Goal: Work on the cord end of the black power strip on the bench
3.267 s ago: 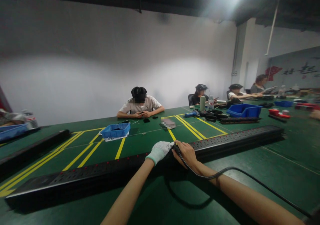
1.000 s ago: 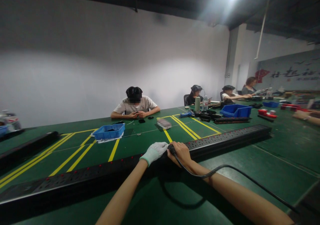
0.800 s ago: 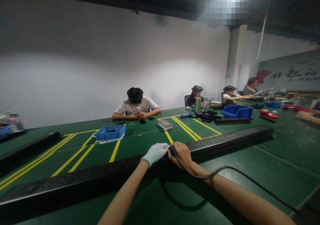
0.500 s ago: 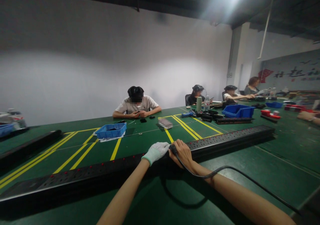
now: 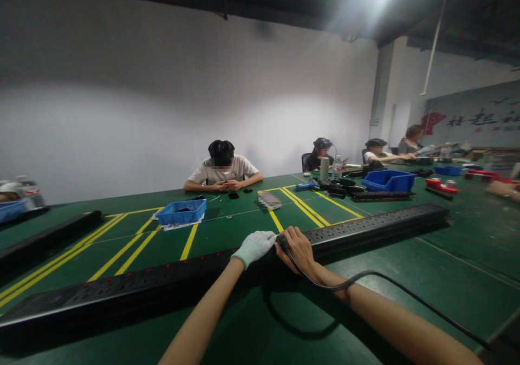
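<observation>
A long black power strip with rows of sockets and small red parts lies slantwise across the green table. My left hand, in a white glove with a pale green cuff, is closed over the middle of the strip. Just beside it, my bare right hand is closed around a black power plug held at the strip's sockets. How far the plug sits in the socket is hidden. From the plug a black cable loops over my right forearm to the lower right.
Beyond the strip stand a light blue tray and a darker blue bin. Another black strip lies at left. A person sits opposite; several others work at far right. Yellow tape lines mark the table.
Both hands, the plug and the strip keep their places against each other. Only the whole view has shifted very slightly.
</observation>
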